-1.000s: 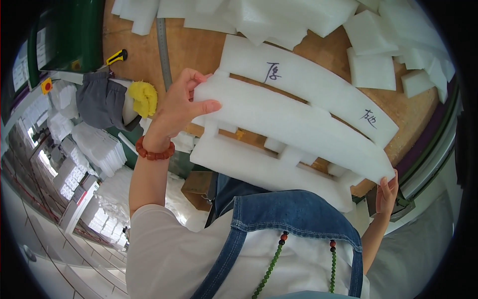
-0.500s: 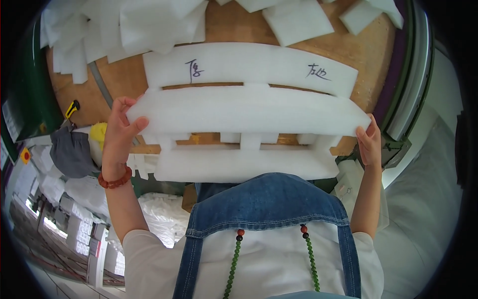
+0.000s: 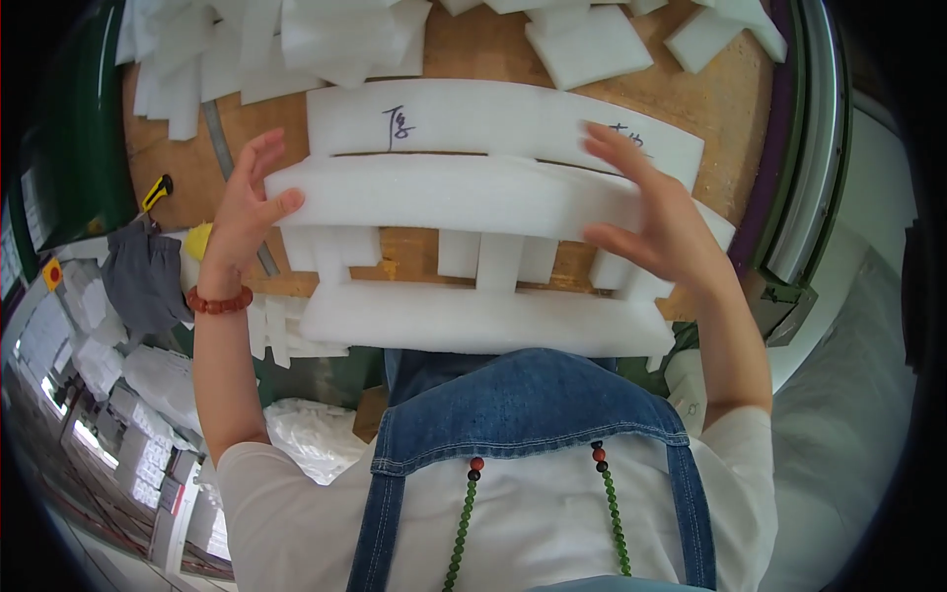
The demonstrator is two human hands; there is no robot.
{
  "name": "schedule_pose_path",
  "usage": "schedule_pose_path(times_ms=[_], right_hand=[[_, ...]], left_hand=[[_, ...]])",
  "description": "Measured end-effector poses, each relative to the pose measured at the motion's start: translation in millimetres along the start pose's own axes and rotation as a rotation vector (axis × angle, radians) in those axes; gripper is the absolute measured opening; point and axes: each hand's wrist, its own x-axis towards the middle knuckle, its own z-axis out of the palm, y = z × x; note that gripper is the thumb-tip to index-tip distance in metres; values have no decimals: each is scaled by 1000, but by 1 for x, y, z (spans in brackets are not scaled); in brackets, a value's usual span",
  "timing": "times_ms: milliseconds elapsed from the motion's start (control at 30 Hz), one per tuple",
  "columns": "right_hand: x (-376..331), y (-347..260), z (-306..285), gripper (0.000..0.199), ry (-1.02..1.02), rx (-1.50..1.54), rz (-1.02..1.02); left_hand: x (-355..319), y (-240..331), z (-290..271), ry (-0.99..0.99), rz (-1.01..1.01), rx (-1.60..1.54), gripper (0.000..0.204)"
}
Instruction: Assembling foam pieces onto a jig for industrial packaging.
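Observation:
A thick white foam strip (image 3: 434,192) lies crosswise over a white foam frame with slots, made of a far board (image 3: 454,118), short uprights (image 3: 500,259) and a near bar (image 3: 493,321). At the strip's left end is my left hand (image 3: 242,217), its thumb against the end and its fingers apart and raised. My right hand (image 3: 666,222) is spread above the strip's right part, thumb nearer me, hiding some of the strip and part of the handwriting on the far board. Whether its fingertips touch the foam, I cannot tell.
White foam pieces (image 3: 345,44) are heaped at the far left of the brown tabletop (image 3: 266,183), with more blocks (image 3: 589,46) at the far right. A yellow utility knife (image 3: 156,192) and a grey cloth (image 3: 143,271) lie at the left. A metal rail (image 3: 809,148) borders the right.
My right hand has let go of the strip's right end and moved left over it, fingers spread. My left hand has loosened and raised its fingers. The strip has shifted slightly away from me.

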Motion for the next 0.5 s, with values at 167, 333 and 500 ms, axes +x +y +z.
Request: schedule_pose_path(times_ms=[167,333,500], right_hand=[[57,-12,20,82,-281,-153,-92],[68,-8,22,90,-372,-48,-114],[67,-11,27,87,-363,-28,-159]], left_hand=[[-2,-12,-3,-25,60,3,73],[-2,-19,-4,0,138,29,72],[-4,-24,-6,29,184,52,69]])
